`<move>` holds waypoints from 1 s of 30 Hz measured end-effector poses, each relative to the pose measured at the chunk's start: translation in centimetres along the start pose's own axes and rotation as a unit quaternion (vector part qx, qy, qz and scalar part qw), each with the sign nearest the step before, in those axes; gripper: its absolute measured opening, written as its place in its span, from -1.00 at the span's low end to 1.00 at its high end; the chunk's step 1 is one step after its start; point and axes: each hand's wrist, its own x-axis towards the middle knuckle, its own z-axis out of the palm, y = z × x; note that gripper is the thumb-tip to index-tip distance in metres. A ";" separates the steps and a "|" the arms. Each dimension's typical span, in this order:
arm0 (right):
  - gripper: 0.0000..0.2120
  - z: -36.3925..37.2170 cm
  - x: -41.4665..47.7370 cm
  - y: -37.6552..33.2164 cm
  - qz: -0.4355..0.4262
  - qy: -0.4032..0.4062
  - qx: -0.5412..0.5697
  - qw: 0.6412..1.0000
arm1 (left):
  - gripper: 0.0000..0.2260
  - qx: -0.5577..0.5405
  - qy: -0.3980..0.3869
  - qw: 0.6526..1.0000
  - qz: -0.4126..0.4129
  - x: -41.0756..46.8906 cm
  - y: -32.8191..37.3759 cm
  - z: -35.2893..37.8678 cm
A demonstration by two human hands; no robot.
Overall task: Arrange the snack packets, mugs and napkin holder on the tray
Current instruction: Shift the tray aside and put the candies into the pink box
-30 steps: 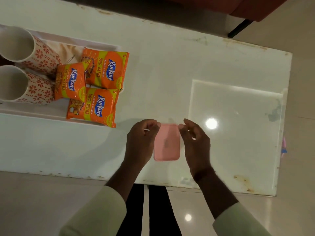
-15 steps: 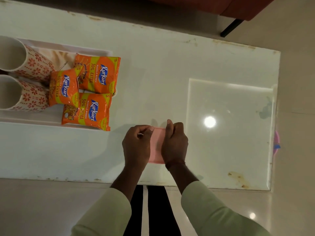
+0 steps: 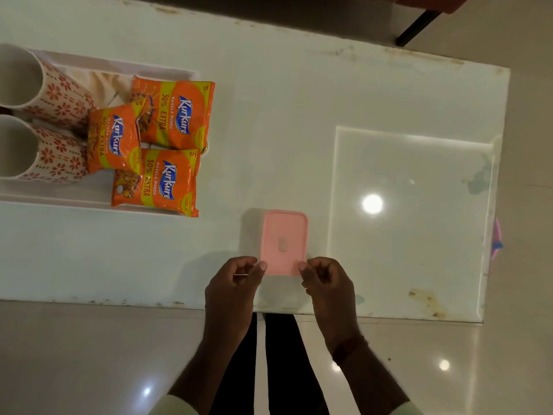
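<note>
A white tray (image 3: 119,63) lies at the table's left. On it lie two white mugs with red flowers, one at the back (image 3: 61,98) and one nearer (image 3: 58,158), on their sides. Three orange Kurkure snack packets rest beside them: one at the back (image 3: 179,115), a small one (image 3: 115,139) and one at the front (image 3: 163,182) that overhangs the rim. The pink-lidded napkin holder (image 3: 284,235) stands on the table near the front edge. My left hand (image 3: 233,290) and my right hand (image 3: 329,290) pinch its near corners with curled fingers.
A white table (image 3: 299,130) has a square glass-like panel (image 3: 413,226) on its right half, with stains near the front right corner. A pink object (image 3: 496,238) pokes out past the right edge. A dark chair leg (image 3: 419,28) stands behind the table.
Half a second ago both hands covered the napkin holder. They have slid back to its near corners, so the lid shows. The tray's contents have not moved.
</note>
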 end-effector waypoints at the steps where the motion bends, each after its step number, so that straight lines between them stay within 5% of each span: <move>1: -0.86 0.1 -0.1 0.0 0.004 0.000 0.012 1.000 | -0.96 -0.004 -0.005 1.000 0.001 0.0 -0.1 0.1; 13: -0.95 1.4 0.1 -1.8 0.059 0.008 0.054 0.997 | -0.86 0.001 -0.033 0.999 -0.011 0.4 1.5 -0.4; 30: -0.92 8.6 4.1 -8.7 0.027 0.006 0.075 0.997 | -0.81 0.109 0.123 0.982 0.097 6.6 6.4 -4.7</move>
